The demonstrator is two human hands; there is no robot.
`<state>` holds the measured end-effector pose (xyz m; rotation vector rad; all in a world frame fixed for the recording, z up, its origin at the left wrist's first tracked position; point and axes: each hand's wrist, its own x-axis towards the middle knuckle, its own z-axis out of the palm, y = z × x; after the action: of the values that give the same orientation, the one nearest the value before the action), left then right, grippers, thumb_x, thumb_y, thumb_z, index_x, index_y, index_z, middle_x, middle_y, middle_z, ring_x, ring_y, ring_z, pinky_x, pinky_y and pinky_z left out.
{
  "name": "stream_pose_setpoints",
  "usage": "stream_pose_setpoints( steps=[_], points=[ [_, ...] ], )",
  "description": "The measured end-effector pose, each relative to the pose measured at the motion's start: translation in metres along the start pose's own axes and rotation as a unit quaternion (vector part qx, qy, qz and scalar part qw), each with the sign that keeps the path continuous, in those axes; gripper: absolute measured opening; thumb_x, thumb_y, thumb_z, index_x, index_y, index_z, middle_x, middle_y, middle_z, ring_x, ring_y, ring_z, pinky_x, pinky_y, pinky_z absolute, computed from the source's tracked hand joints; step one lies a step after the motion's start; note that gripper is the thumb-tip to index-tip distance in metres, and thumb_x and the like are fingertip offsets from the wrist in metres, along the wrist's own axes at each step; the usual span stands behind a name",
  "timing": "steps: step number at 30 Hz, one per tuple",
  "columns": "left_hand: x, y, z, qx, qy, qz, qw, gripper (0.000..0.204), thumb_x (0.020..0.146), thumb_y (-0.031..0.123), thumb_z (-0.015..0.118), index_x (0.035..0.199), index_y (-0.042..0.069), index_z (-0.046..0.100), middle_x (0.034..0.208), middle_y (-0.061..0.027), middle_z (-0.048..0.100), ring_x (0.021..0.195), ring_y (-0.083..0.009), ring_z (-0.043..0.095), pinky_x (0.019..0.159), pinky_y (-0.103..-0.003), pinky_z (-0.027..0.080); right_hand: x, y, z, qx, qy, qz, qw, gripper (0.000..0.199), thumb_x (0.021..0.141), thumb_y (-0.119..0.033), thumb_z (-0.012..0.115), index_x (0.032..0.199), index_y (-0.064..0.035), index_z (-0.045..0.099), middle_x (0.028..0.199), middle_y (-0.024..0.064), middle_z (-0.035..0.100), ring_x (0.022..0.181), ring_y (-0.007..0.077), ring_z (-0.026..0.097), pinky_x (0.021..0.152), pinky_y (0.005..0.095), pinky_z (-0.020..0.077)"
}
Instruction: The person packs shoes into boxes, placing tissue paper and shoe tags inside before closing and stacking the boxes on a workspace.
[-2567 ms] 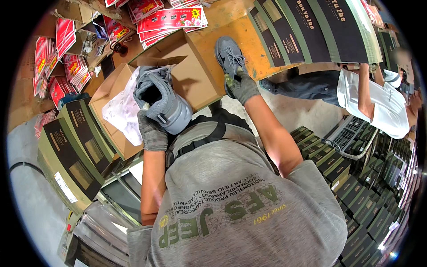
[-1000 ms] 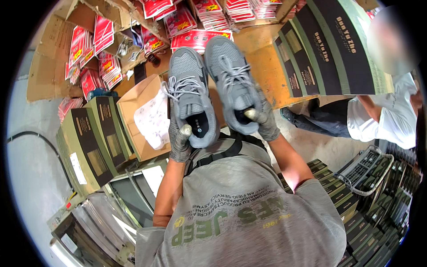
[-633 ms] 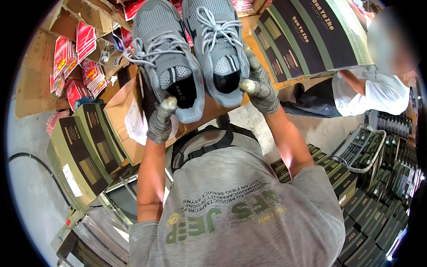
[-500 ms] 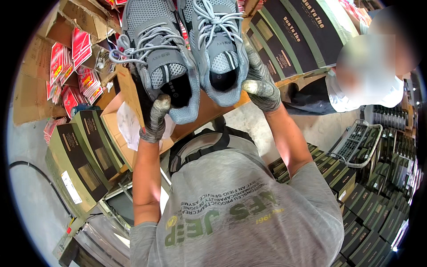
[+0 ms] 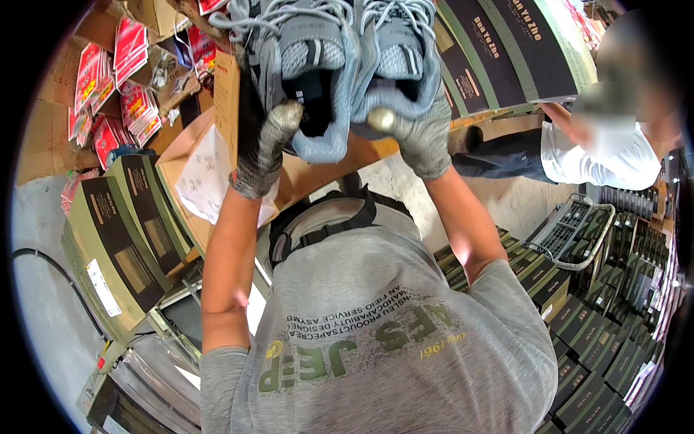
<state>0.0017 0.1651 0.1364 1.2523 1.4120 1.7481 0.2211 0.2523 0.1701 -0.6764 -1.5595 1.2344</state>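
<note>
Two grey lace-up sneakers are held up side by side at the top of the view, heels toward me. My left hand [image 5: 269, 148], in a grey knit glove, grips the left sneaker [image 5: 327, 137] with its thumb beside the heel opening. Around the heel of the right sneaker [image 5: 394, 98] my gloved right hand [image 5: 421, 141] is closed, its thumb across the back of the heel. The fingers of both hands are largely hidden by the shoes. Below my left hand lies an opened cardboard box [image 5: 225, 108] with white paper [image 5: 206, 177] in it.
Red printed cards [image 5: 90, 76] fill torn cartons at the upper left. Green-and-black shoe boxes stand at the left [image 5: 119, 239], upper right [image 5: 524, 43] and in stacks [image 5: 585, 340] at the lower right. A person in a white shirt [image 5: 600, 148] is at the right, above a wire basket cart [image 5: 571, 231].
Both sneakers have shifted right. The right one has tilted, its heel rising, and my right thumb now lies across the back of it. The person at the right has moved slightly.
</note>
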Motion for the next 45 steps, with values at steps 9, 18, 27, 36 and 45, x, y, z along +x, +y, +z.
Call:
stream_pose_setpoints(
  steps=[9, 18, 27, 36, 45],
  points=[
    [-0.026, -0.066, -0.009, -0.124, -0.039, -0.214, 0.968, 0.07, 0.09, 0.026, 0.074, 0.15, 0.002, 0.047, 0.143, -0.0088, 0.054, 0.126, -0.0191, 0.051, 0.108, -0.035, 0.041, -0.016, 0.052, -0.022, 0.179, -0.057, 0.188, 0.964, 0.095, 0.083, -0.029, 0.079, 0.16, -0.008, 0.027, 0.147, 0.0137, 0.049, 0.132, 0.0229, 0.051, 0.111, 0.0369, 0.0441],
    [-0.079, -0.048, 0.007, 0.185, 0.089, -0.249, 0.946, 0.068, 0.084, 0.042, 0.081, 0.132, -0.001, 0.063, 0.128, -0.0186, 0.064, 0.125, -0.0302, 0.056, 0.109, -0.041, 0.039, -0.063, 0.073, -0.034, -0.159, 0.065, 0.116, 0.978, 0.079, 0.077, -0.023, 0.082, 0.144, 0.0045, 0.051, 0.132, 0.0163, 0.061, 0.122, 0.0228, 0.058, 0.105, 0.0349, 0.0455],
    [-0.071, -0.052, 0.038, 0.299, -0.037, -0.182, 0.936, 0.084, 0.083, 0.035, 0.077, 0.151, 0.0, 0.043, 0.157, -0.0306, 0.029, 0.14, -0.0477, 0.038, 0.119, -0.046, 0.032, -0.074, 0.077, -0.044, -0.353, 0.023, 0.088, 0.931, 0.081, 0.07, -0.033, 0.084, 0.141, -0.0053, 0.058, 0.129, 0.0285, 0.057, 0.119, 0.0407, 0.059, 0.103, 0.0429, 0.0489],
    [-0.048, -0.038, 0.074, 0.47, -0.127, 0.128, 0.864, 0.059, 0.067, 0.013, 0.08, 0.123, -0.001, 0.067, 0.129, -0.0168, 0.064, 0.118, -0.0337, 0.059, 0.105, -0.044, 0.045, -0.076, 0.06, -0.024, -0.387, -0.023, 0.081, 0.918, 0.069, 0.07, -0.024, 0.084, 0.134, -0.0057, 0.065, 0.139, 0.024, 0.054, 0.126, 0.0384, 0.056, 0.106, 0.0435, 0.0461],
    [-0.089, -0.051, -0.031, 0.614, 0.096, -0.084, 0.779, 0.088, 0.083, 0.042, 0.079, 0.149, -0.002, 0.041, 0.155, -0.0233, 0.038, 0.144, -0.0407, 0.034, 0.119, -0.051, 0.027, -0.078, 0.076, -0.061, -0.366, 0.022, 0.057, 0.928, 0.063, 0.079, -0.031, 0.081, 0.13, 0.0024, 0.065, 0.134, 0.0206, 0.063, 0.121, 0.0329, 0.061, 0.106, 0.041, 0.0463]
  ],
)
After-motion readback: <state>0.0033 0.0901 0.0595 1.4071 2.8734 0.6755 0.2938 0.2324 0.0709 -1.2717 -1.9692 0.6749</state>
